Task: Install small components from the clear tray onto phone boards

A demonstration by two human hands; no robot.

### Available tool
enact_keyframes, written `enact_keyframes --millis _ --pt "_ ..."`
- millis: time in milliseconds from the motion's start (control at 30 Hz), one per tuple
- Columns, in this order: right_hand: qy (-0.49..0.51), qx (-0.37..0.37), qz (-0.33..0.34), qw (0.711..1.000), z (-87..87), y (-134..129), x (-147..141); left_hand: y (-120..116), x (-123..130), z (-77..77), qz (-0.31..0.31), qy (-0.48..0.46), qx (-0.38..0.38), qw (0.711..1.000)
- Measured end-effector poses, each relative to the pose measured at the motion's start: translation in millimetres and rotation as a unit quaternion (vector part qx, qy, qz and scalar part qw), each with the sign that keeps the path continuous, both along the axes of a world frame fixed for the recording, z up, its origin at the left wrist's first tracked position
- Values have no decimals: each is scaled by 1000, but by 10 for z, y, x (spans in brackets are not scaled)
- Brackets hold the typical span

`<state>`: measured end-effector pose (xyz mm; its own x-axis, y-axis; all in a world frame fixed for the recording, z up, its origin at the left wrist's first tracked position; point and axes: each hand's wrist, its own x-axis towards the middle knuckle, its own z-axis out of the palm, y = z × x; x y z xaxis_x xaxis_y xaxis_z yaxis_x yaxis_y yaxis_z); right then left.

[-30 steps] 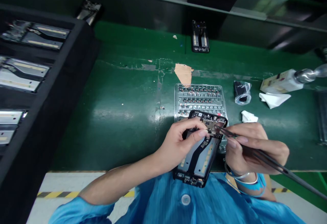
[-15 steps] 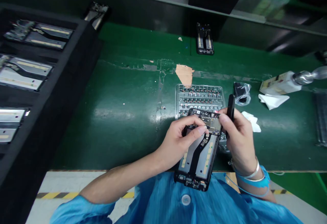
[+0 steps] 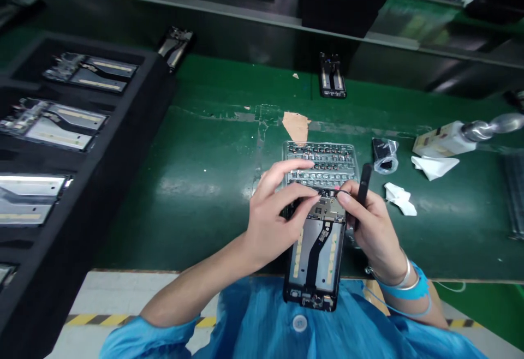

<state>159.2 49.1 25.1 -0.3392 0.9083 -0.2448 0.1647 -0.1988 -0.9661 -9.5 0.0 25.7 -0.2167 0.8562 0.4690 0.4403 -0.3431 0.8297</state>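
Now the left hand [image 3: 274,211] pinches a thin cable [image 3: 335,190] on the phone frame [image 3: 313,255]; the right hand [image 3: 372,228] clutches tweezers [image 3: 362,190].

The green surface [image 3: 196,222] carries a clear tray [image 3: 321,154], a tan tape scrap [image 3: 296,127], a phone frame [image 3: 332,78], a plastic bag [image 3: 385,155], tissues [image 3: 400,199] and a white bottle [image 3: 440,139].

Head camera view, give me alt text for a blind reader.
The left hand and right hand work on an open phone housing over a plastic parts tray on a green workbench; the right hand also holds black tweezers.
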Motion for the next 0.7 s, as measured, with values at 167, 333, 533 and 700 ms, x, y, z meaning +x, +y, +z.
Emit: enact_keyframes --millis 167,333,533,700 --pt "7 -10 24 1000 14 -27 -21 24 14 -120 -3 251 158 955" --pt "-2 1 26 1000 2 -21 -29 36 -2 -43 -65 382 152 909" --pt "-8 -2 32 999 -45 -10 -23 38 -22 79 -85 466 110 874" --pt "-1 -21 38 999 -64 -13 -8 91 -66 192 -145 468 107 865"
